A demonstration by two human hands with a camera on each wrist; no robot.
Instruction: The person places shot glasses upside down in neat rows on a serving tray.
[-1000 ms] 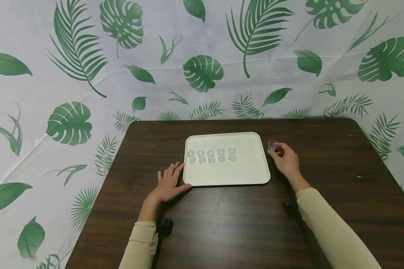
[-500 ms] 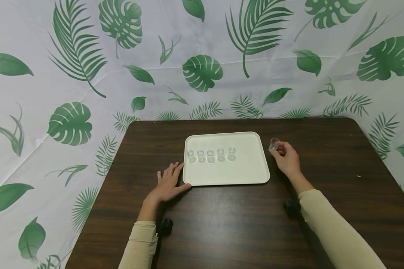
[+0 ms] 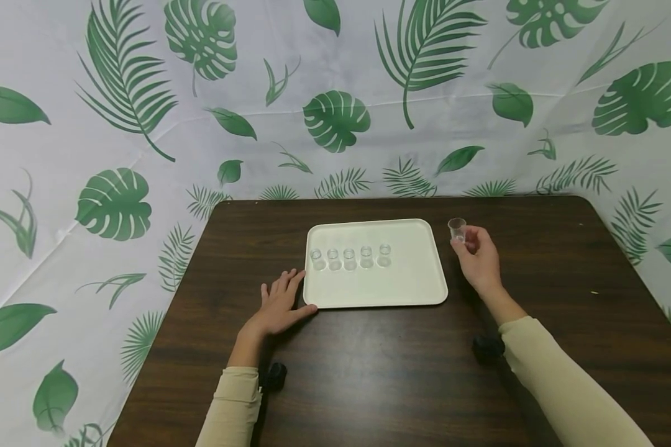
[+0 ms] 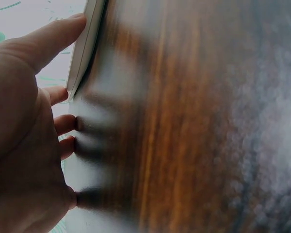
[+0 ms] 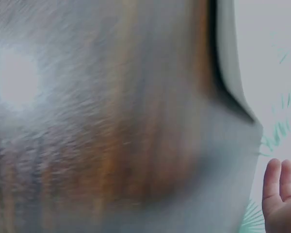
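Note:
A small clear cup (image 3: 457, 230), upright, is pinched between the thumb and fingers of my right hand (image 3: 479, 261), just right of the tray. Only part of that hand shows in the right wrist view, and the cup is out of sight there. My left hand (image 3: 279, 308) lies with fingers spread at the near left corner of a cream tray (image 3: 402, 285). Its thumb and index fingertip touch the tray's edge (image 4: 81, 53), while other fingertips rest on the table. Several similar clear cups (image 3: 350, 259) stand in a row across the tray's left and middle part.
The dark wood-grain table (image 3: 369, 366) extends around the tray on all sides. Behind it hangs a white cloth (image 3: 279, 136) printed with green leaves. A tiny yellowish speck (image 3: 594, 292) lies on the table at the right.
My right hand has lifted the cup slightly, moving away and a little to the right; the cup tilted midway and is upright now. The left hand, tray and row of cups stayed put.

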